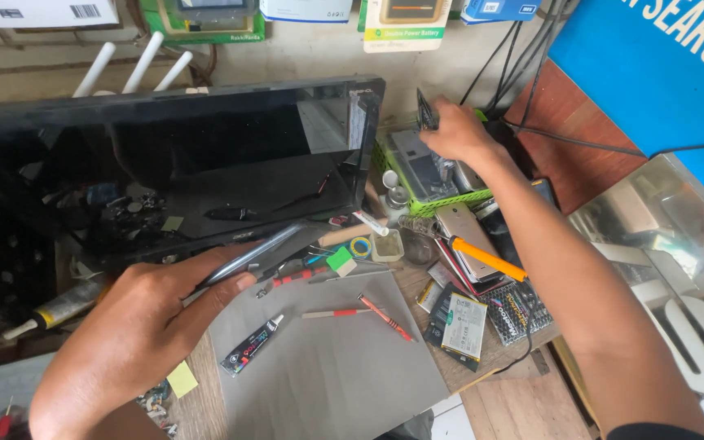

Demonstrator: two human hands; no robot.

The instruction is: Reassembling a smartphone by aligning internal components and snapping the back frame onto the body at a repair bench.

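Observation:
My left hand point(144, 314) grips a thin dark phone point(250, 254) by its edge, holding it tilted above the grey work mat point(327, 367). My right hand point(458, 130) reaches far back over a green basket point(442, 204) and is closed on a small dark tool point(426, 110), which looks like tweezers or pliers. The basket holds phones and parts. A large black monitor point(197, 155) leans at the back left, just behind the phone.
On the mat lie a glue tube point(252, 345), a red screwdriver point(386, 317) and a red-white stick point(334, 313). To the right are a phone battery point(464, 323), stacked phones point(466, 236) and an orange-handled tool point(488, 259). Cables hang at the back right beside a blue board point(653, 73).

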